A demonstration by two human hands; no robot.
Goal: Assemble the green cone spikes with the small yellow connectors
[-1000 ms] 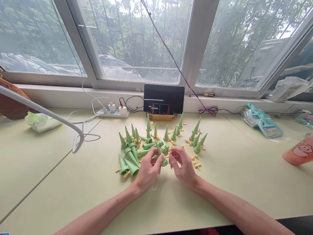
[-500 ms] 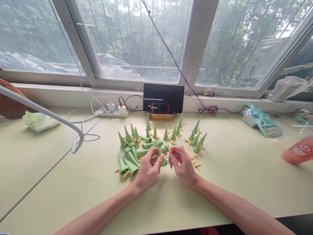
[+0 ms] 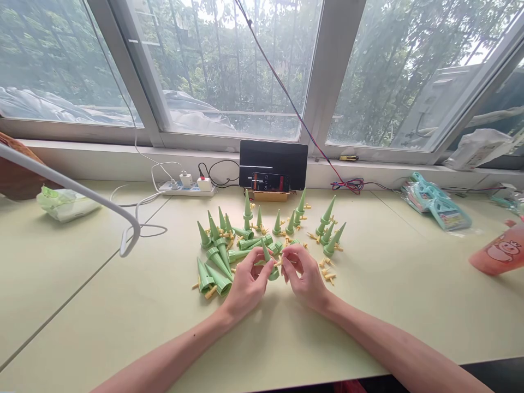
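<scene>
My left hand [image 3: 246, 285] is closed around a green plastic cone [image 3: 269, 260], its tip pointing up and away. My right hand [image 3: 305, 275] pinches a small yellow plug [image 3: 279, 262] right at the cone's wide end, so the two pieces touch. Both hands rest low over the pale green table [image 3: 368, 305]. Just beyond them lies a heap of several more green cones [image 3: 223, 256], some lying flat, some standing. Loose yellow plugs [image 3: 328, 274] are scattered to the right of my right hand.
A dark tablet [image 3: 273, 164] with a phone [image 3: 270, 182] leans against the window sill. A white power strip [image 3: 189, 188] with cables lies at the back left, a white lamp arm [image 3: 82, 191] crosses the left side. Teal packets [image 3: 440, 207] and an orange cup [image 3: 497, 251] are at the right.
Both hands stay in place with only small finger movements at the cone's wide end. The orange cup at the right edge has shifted slightly.
</scene>
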